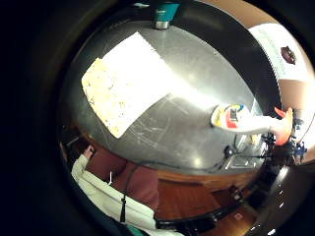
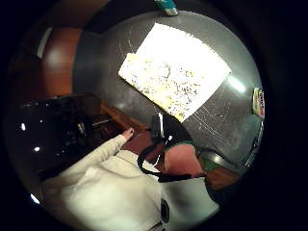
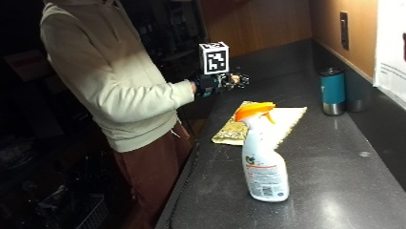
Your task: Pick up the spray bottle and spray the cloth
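In the outside view, a person in a cream sweatshirt (image 3: pixel 107 71) is seen standing at the edge of a dark countertop (image 3: pixel 329 191). The gloved right hand (image 3: pixel 218 81) is held in the air above the counter's near edge, well apart from the bottle; its fingers are too small and dark for their state to be told. A white spray bottle (image 3: pixel 263 157) with an orange trigger head is stood upright on the counter, near the camera. Behind it a yellowish cloth (image 3: pixel 238 126) is spread flat, partly hidden by the bottle's head. A teal tumbler (image 3: pixel 332 90) with a metal base is placed near the back wall, beyond the cloth.

In the little-finger-side palm view, the counter is looked down on from above. The cloth (image 1: pixel 123 81) is shown lying flat, brightly lit, with a speckled pattern along one side. The spray bottle (image 1: pixel 246 123) is seen at the counter's far part, apart from the cloth, its orange head pointing away. The tumbler (image 1: pixel 163 14) is caught at the rim. No finger is shown.

In the thumb-side palm view, the cloth (image 2: pixel 175 72) is again seen flat on the counter, and the bottle's label (image 2: pixel 259 102) is perhaps just visible at the edge. The person's sweatshirt (image 2: pixel 106 192) fills the lower part.
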`<state>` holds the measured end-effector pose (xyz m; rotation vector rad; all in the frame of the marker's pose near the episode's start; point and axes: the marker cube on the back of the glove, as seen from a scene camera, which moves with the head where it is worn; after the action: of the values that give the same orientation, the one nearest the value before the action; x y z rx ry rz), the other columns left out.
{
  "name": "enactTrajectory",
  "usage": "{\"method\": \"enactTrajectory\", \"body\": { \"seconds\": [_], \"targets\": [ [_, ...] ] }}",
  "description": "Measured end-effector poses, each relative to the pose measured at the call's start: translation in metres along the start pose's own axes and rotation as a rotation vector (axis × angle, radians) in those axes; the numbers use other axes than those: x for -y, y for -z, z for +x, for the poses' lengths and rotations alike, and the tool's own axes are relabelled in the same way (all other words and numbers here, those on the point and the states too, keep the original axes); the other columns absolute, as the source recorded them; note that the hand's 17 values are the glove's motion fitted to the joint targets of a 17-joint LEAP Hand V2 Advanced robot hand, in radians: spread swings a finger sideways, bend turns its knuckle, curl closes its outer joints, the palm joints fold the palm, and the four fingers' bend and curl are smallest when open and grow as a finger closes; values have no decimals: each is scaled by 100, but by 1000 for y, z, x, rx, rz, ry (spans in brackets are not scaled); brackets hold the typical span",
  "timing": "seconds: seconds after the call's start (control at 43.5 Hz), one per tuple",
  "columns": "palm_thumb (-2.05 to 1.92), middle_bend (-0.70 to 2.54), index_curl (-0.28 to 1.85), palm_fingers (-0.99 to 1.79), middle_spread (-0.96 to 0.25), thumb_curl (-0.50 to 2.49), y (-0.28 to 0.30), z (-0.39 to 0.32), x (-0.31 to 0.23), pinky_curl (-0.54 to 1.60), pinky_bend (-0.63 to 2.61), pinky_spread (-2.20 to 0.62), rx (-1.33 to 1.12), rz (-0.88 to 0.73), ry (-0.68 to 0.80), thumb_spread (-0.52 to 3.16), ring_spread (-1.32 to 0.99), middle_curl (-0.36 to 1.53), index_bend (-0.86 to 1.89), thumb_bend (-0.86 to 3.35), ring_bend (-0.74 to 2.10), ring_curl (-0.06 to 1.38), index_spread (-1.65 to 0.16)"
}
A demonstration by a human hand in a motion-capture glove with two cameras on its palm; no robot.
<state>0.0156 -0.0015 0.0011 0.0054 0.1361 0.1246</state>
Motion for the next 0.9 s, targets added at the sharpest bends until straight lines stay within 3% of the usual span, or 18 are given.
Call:
{"method": "enactTrajectory", "body": {
  "seconds": [0.069, 0.184, 0.483, 0.896],
  "targets": [
    [49, 19, 8, 20, -1, 14, -1, 6, 0, 11, 37, 12, -40, 3, -37, 52, 4, 6, 19, 28, 22, 5, -26],
    [53, 19, 13, 19, -2, 19, 7, -14, -7, 16, 38, 15, 192, 32, 106, 72, 5, 10, 18, 25, 22, 8, -33],
    [61, 19, 21, 22, -2, 29, 15, 11, -30, 21, 33, 19, 265, 192, 71, 93, 6, 18, 18, 16, 24, 14, -39],
    [69, 24, 24, 32, -2, 38, -5, 130, -85, 27, 30, 16, 512, 572, -240, 98, 4, 27, 13, 4, 32, 21, -38]
  ]
}}
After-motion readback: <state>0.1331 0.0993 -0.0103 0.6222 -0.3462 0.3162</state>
